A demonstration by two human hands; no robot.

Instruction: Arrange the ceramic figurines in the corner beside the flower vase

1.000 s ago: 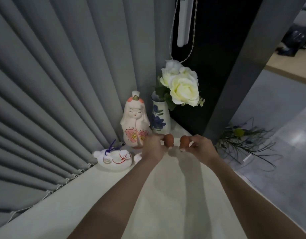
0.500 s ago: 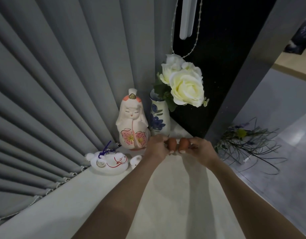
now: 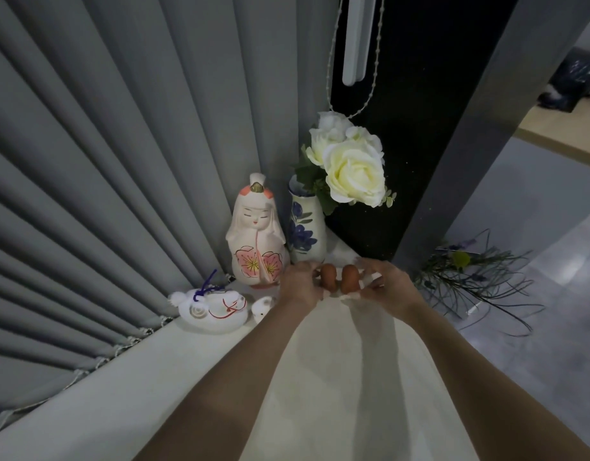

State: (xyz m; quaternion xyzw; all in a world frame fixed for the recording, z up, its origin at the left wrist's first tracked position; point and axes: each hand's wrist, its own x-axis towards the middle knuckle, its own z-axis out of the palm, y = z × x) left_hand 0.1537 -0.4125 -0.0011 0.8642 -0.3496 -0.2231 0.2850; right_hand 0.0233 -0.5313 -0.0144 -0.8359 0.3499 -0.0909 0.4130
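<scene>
Left of the vase point(image 3: 306, 232) lie a white animal point(image 3: 213, 306) and a doll point(image 3: 257, 236). Before the vase, the left hand point(image 3: 298, 286) pinches one brown figurine point(image 3: 329, 277); the right hand point(image 3: 385, 287) pinches another point(image 3: 350, 277), side by side above the tabletop point(image 3: 320, 377).

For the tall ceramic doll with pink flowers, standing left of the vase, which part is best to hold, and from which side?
Probably the narrow upper body, just under the head of the doll, coming from the front. It stands upright, the curtain is close behind it and the vase close to its right, so the front is the free side.
</scene>
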